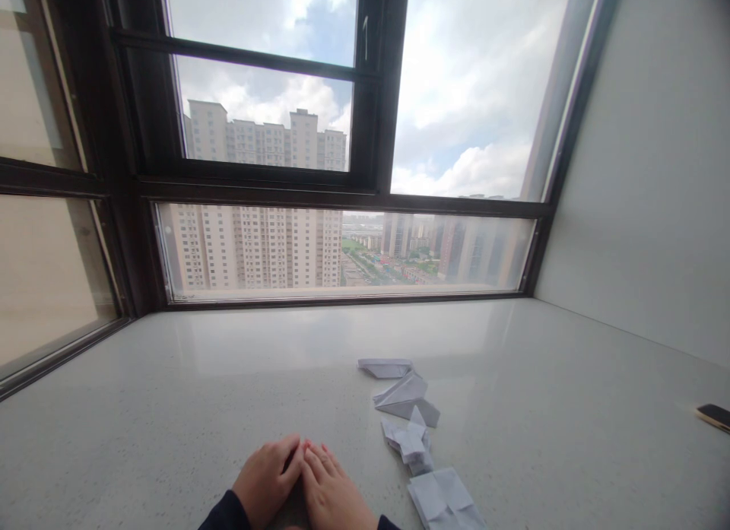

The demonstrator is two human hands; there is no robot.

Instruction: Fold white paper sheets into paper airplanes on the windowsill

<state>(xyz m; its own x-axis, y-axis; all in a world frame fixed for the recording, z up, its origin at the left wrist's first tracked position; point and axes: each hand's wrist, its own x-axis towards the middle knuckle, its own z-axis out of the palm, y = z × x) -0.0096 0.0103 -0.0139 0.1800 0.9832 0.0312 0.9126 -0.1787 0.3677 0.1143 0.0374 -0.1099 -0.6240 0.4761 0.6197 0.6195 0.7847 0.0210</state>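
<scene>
Left hand (265, 480), right hand (336, 490) touching, six o'clock; cannot tell if gripping. Best: press evenly, clear of folded papers (448, 499), five o'clock.

Four white folded-paper pieces (406, 398) lie in a loose line on a pale, speckled windowsill (274, 378).
The landmark is the pointed piece (411, 441), a small, bulky fold with a sharp tip aimed away from the viewer and layered flaps spreading beneath. Just beyond it lies an angular piece (399, 395) of overlapping triangular folds, its lower right corner slanting toward the landmark. Farther beyond and slightly left is a slim, flat strip (385, 369) with a straight far edge and tapered left end. On the landmark's near side, a little right, sits a squarish piece (448, 498), layered and creased across its top, partly cut off by the view's bottom edge.
</scene>
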